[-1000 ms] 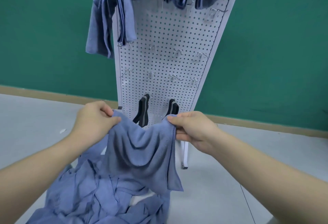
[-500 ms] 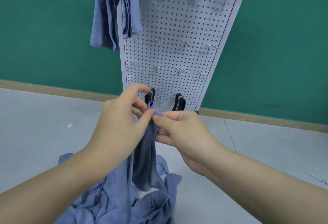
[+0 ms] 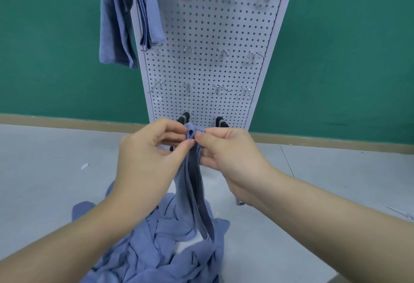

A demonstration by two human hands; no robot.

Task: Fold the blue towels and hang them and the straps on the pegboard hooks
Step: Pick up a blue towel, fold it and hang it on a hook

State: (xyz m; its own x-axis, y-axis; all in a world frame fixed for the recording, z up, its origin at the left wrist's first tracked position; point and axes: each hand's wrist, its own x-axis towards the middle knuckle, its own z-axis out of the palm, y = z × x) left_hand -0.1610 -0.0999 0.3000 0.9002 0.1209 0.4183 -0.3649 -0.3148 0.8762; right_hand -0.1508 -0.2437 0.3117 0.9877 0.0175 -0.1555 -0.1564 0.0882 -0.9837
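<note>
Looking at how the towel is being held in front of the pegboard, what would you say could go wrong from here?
1. Both hands, left hand and right hand, pinch only the top of the folded towel; if a grip slips, it may unfold.
2. Its tail hangs into the towel pile and might snag there.
3. The empty hooks are thin, so the towel may slide off.

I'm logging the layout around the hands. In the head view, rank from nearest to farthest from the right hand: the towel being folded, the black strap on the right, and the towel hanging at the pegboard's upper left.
1. Towel being folded: pinched by the right hand.
2. Right black strap: just above the hand, low on the pegboard.
3. Hanging towel: far up, left.
</note>
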